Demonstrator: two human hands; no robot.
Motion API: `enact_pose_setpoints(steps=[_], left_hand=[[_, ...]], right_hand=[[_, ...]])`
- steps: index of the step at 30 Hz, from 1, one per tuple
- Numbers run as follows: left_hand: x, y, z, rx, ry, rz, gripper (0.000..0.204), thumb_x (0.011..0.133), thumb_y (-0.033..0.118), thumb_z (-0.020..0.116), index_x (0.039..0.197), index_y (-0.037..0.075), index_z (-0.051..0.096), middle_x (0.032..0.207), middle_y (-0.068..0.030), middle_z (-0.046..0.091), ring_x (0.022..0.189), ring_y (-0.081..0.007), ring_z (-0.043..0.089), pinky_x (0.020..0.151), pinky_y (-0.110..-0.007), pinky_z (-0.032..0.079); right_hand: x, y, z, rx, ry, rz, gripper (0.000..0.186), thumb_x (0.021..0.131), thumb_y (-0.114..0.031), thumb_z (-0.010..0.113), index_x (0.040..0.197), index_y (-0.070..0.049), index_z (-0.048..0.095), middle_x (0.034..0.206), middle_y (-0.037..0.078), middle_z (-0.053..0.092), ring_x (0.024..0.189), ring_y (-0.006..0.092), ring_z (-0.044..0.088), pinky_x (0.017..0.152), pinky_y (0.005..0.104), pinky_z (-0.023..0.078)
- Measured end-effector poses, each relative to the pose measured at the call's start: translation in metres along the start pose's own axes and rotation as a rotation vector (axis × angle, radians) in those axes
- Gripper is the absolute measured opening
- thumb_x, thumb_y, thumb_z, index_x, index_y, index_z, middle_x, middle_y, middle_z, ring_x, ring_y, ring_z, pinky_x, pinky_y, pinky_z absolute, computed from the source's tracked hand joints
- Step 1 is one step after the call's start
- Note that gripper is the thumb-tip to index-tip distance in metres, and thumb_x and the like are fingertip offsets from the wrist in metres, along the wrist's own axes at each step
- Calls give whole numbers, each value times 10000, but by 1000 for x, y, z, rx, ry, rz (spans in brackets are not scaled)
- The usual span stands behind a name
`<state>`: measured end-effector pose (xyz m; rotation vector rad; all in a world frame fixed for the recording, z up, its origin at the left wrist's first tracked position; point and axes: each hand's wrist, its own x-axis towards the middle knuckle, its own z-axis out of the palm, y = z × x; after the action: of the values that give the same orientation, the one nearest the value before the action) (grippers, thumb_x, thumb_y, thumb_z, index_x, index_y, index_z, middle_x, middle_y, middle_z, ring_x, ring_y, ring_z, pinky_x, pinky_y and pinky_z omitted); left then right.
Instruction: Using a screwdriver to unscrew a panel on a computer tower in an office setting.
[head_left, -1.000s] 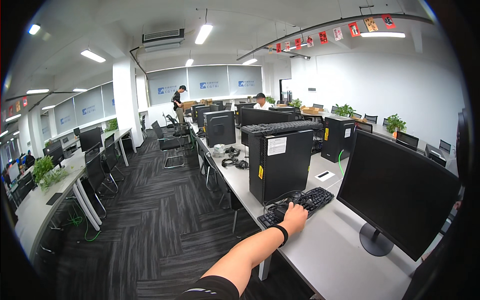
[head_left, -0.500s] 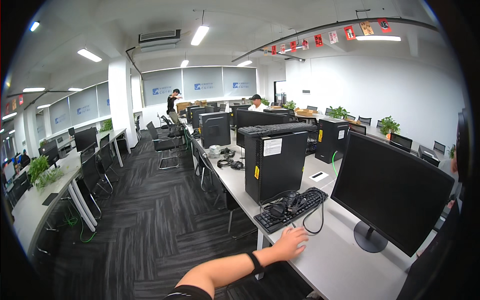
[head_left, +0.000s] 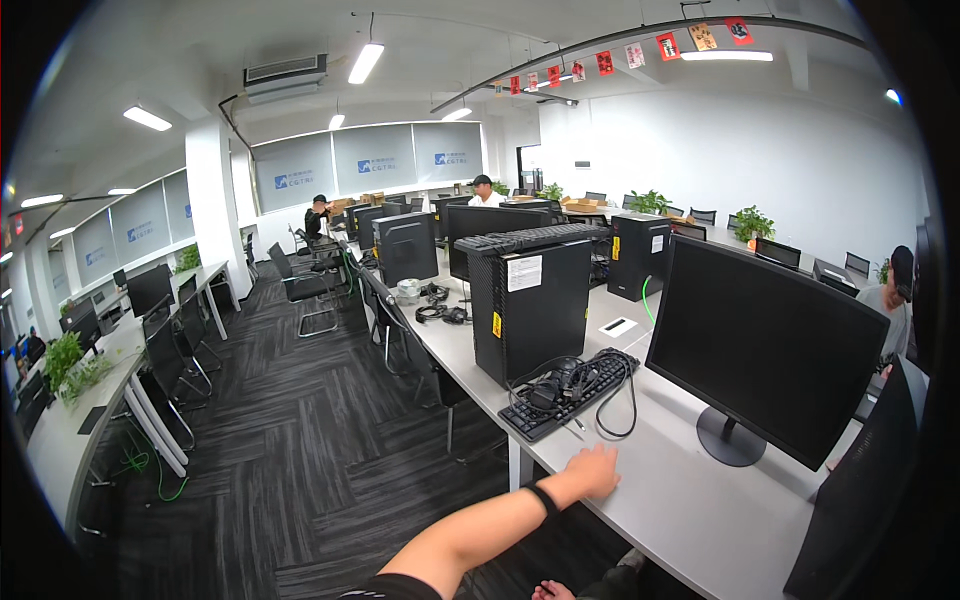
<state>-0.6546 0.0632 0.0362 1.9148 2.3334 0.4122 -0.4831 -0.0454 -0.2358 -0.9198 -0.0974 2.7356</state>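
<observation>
My left hand (head_left: 595, 470) lies flat on the grey desk (head_left: 690, 510), fingers together, holding nothing. A black band circles its wrist. Just beyond it sits a black keyboard (head_left: 560, 395) with a headset and a tangle of black cables on top. Only the fingertips of my right hand (head_left: 548, 591) show at the bottom edge, and I cannot tell what they hold. A black computer tower (head_left: 530, 305) stands behind the keyboard, and a large dark monitor (head_left: 765, 350) stands to the right.
The long desk row runs away with more towers, monitors and cables (head_left: 440, 312). Black chairs (head_left: 300, 285) line the carpeted aisle on the left. Another desk with plants (head_left: 65, 360) is far left. People sit at the back and at the right edge (head_left: 895, 295).
My left hand has pulled back from the keyboard to the bare desk surface nearer me. The view has shifted slightly.
</observation>
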Motion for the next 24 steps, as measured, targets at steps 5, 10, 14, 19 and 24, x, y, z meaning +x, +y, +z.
enact_pose_setpoints(steps=[5,10,14,19,24], left_hand=[[60,-3,2,75,-10,47,419,861,183,602,1246,33,530,1250,-217,547,1091,-399,593,911,-461,496],[84,-12,14,95,-25,114,261,833,59,564,1088,70,613,1131,-203,610,1055,-353,619,851,-421,527],[87,-19,-5,255,150,176,129,839,77,542,870,51,664,1005,-167,617,987,-323,624,805,-429,538],[100,-46,-72,168,518,207,103,777,78,566,777,33,659,955,-149,578,958,-329,574,794,-434,528],[104,-105,-108,162,739,153,102,769,92,584,733,40,664,830,-169,581,854,-360,598,749,-445,507]], right_hand=[[-2,-4,2,-68,29,-16,120,879,-188,629,794,-104,632,750,27,663,720,168,637,666,333,516],[-2,-9,-8,-6,26,-25,138,897,-222,610,813,-116,640,752,27,652,726,175,629,669,346,511],[3,-10,-12,7,36,-9,148,918,-247,591,891,-110,638,844,35,649,798,187,626,696,349,510],[5,-11,-11,51,7,18,154,907,-248,611,931,-96,624,872,52,643,793,194,616,710,365,512],[6,-12,-4,54,31,-16,146,888,-215,638,933,-80,605,860,56,636,777,194,613,703,351,514]])
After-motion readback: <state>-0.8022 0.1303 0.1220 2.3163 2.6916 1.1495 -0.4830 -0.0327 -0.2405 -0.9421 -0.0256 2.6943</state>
